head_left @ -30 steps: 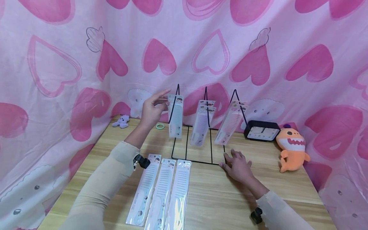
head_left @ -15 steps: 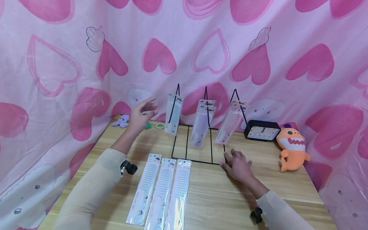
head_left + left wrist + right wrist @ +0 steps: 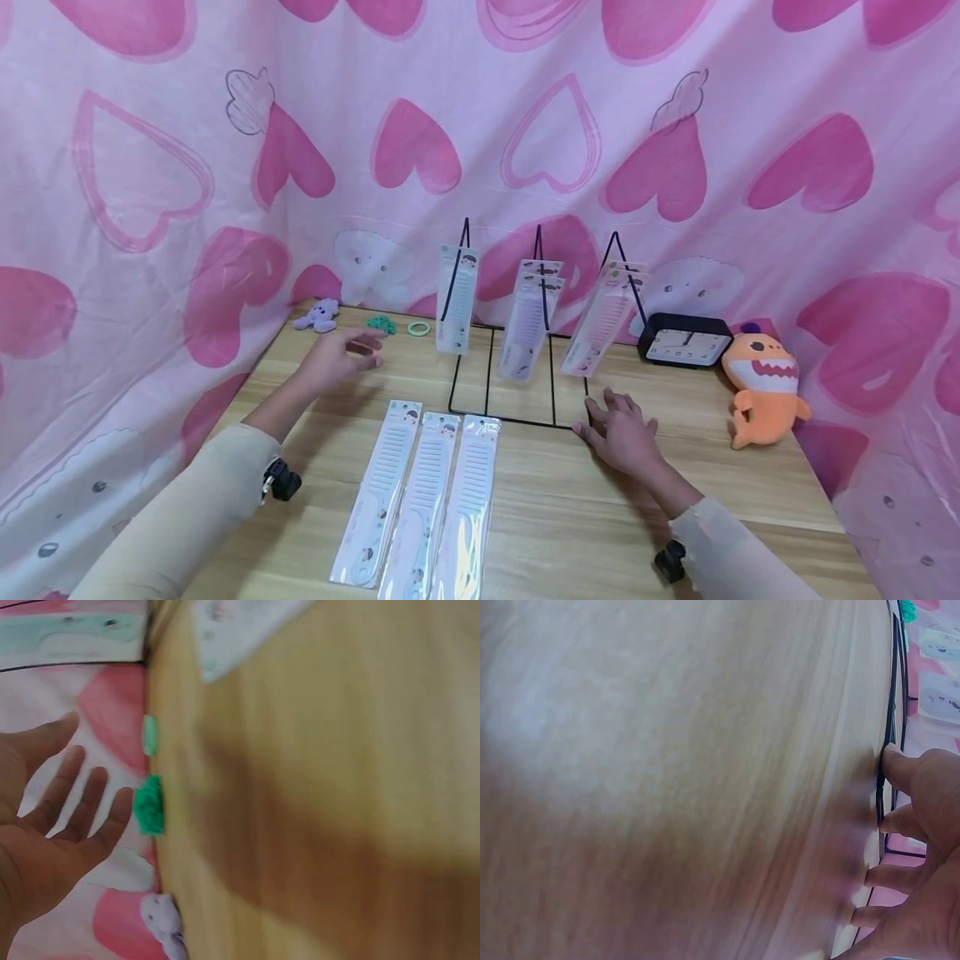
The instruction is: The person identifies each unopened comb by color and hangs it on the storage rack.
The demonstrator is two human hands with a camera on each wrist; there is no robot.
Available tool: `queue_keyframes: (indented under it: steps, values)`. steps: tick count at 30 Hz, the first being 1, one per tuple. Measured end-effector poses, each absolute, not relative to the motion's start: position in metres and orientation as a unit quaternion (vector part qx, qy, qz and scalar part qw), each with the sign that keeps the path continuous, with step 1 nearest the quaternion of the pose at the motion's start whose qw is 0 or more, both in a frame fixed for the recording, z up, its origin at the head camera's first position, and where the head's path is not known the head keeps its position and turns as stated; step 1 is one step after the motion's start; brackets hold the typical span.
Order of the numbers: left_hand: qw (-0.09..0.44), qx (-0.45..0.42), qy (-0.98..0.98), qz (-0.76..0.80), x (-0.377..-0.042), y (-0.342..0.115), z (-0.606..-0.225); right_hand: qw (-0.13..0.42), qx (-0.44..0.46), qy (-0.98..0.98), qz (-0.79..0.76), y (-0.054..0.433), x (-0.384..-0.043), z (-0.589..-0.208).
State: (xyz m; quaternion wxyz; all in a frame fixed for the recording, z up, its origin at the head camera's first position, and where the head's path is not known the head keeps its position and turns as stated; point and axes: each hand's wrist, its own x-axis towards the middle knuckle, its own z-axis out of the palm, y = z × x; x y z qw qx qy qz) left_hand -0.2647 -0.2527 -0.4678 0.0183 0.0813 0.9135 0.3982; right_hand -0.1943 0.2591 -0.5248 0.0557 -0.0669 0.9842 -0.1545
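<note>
My left hand (image 3: 337,358) hovers over the left of the table with spread fingers and nothing in it. In the left wrist view its fingers (image 3: 116,817) look loose. My right hand (image 3: 622,433) rests at the front right corner of a black wire display rack (image 3: 517,423), thumb and fingertips on the base wire and tabletop. From the rack's left hook hangs a pale green packaged comb (image 3: 456,304). Purple packaged combs (image 3: 521,333) hang on the middle hook, pink ones (image 3: 596,329) on the right. Three packaged combs (image 3: 427,475) lie side by side in front.
Along the back of the table (image 3: 675,517) lie a purple plush toy (image 3: 318,315), a green coiled item (image 3: 382,324) and a light green ring (image 3: 418,329). A black clock (image 3: 686,340) and an orange shark plush (image 3: 761,392) stand right of the rack. A heart-patterned curtain (image 3: 487,100) hangs behind.
My left hand has moved away from the green comb on the left hook, leftward and down toward the table. That comb has swung slightly. The right hand has stayed at the rack's corner.
</note>
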Motion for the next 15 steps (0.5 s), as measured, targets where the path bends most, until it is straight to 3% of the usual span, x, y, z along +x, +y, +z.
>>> queue_keyframes:
  steps: [8, 15]
  values:
    - [0.094, 0.129, 0.939, 0.305, -0.240, -0.254, -0.496, 0.056, -0.069, 0.985, -0.150, 0.260, -0.195, -0.525]
    - [0.117, 0.154, 0.952, 0.239, -0.227, -0.246, -0.504, 0.056, -0.067, 0.985, -0.147, 0.259, -0.195, -0.526]
